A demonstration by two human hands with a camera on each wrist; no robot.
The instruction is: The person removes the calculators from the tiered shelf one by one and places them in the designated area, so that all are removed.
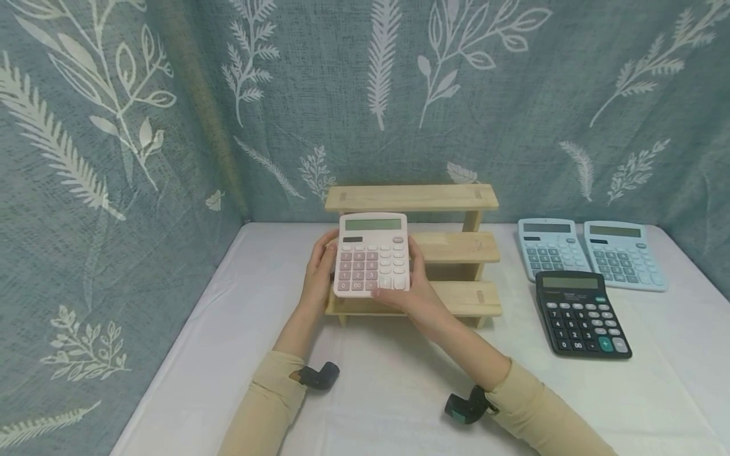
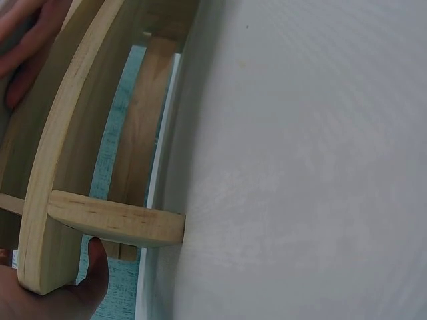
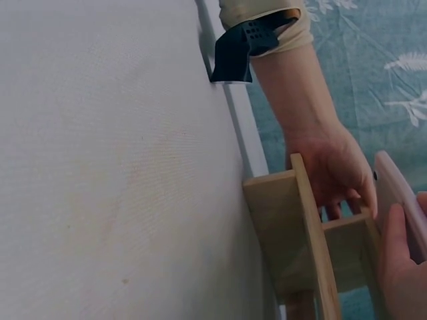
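A pink and white calculator [image 1: 373,253] is held up, tilted with its keys facing the head camera, in front of a three-step wooden shelf [image 1: 456,297]. My right hand [image 1: 421,290] grips its lower right side, thumb over the bottom keys and fingers along the right edge. In the right wrist view the calculator [image 3: 400,197] shows edge-on beside the shelf steps. My left hand [image 1: 313,275] is at the shelf's left end, partly hidden behind the calculator. The left wrist view shows this hand [image 2: 60,300] gripping a plank end, its thumb near a support.
To the right lie two light blue calculators, one [image 1: 553,247] beside the other [image 1: 624,253]. A black calculator [image 1: 584,316] sits in front of them, overlapping one in view. White cloth covers the table [image 1: 371,386]; a patterned teal curtain [image 1: 353,95] hangs behind.
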